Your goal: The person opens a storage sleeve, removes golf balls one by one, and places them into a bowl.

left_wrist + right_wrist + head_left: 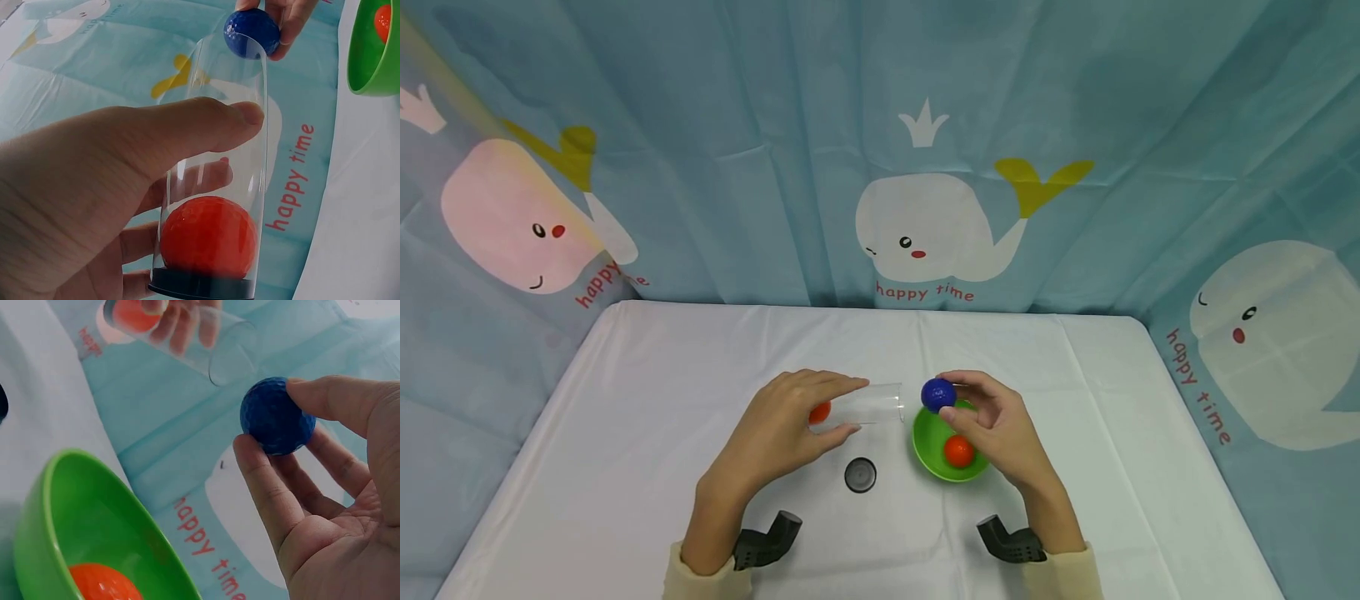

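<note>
My left hand (786, 421) grips a clear plastic tube (215, 162) with a dark base cap. A red golf ball (209, 237) sits inside at that capped end. The tube's open end points toward my right hand (992, 421), which pinches a blue golf ball (278, 415) between thumb and fingertips. In the head view the blue ball is a short way right of the tube's mouth. Below the right hand stands a green bowl (928, 454), partly covered by it, with an orange ball (958, 451) inside.
A round black cap (861, 475) lies on the white-covered table (625, 483), left of the bowl and close to the left hand. Behind and beside the table hangs a blue curtain (715, 208) with whale prints. Each wrist wears a black camera mount (767, 542).
</note>
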A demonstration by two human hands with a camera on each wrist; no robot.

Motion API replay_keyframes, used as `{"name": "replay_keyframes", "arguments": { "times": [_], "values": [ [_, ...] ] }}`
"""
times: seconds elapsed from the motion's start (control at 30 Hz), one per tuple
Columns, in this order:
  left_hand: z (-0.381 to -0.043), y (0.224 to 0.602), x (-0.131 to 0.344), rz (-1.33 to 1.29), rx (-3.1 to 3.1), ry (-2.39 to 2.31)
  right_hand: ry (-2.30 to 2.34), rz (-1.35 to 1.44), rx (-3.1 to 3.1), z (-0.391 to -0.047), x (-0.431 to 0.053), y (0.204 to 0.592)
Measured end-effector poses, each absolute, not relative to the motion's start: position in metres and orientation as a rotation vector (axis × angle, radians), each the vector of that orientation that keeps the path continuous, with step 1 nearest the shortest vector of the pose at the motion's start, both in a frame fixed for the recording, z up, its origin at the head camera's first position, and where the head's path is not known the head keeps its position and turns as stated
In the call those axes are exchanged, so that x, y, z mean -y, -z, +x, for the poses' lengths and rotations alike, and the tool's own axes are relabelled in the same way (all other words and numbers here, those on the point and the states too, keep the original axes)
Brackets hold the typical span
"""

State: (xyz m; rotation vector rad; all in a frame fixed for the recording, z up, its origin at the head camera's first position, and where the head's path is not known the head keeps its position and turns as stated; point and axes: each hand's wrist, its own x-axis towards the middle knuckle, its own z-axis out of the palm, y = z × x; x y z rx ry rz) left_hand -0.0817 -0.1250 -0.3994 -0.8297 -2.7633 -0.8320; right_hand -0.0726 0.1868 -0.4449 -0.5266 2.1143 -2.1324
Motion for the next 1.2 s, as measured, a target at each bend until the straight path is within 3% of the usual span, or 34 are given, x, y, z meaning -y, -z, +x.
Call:
{"name": "replay_keyframes", "arguments": {
  "times": [1.2],
  "values": [
    [-0.082, 0.400, 0.126, -0.839, 2.756, 0.836, 1.411, -0.534, -2.773, -0.073, -0.198, 0.450]
  ]
}}
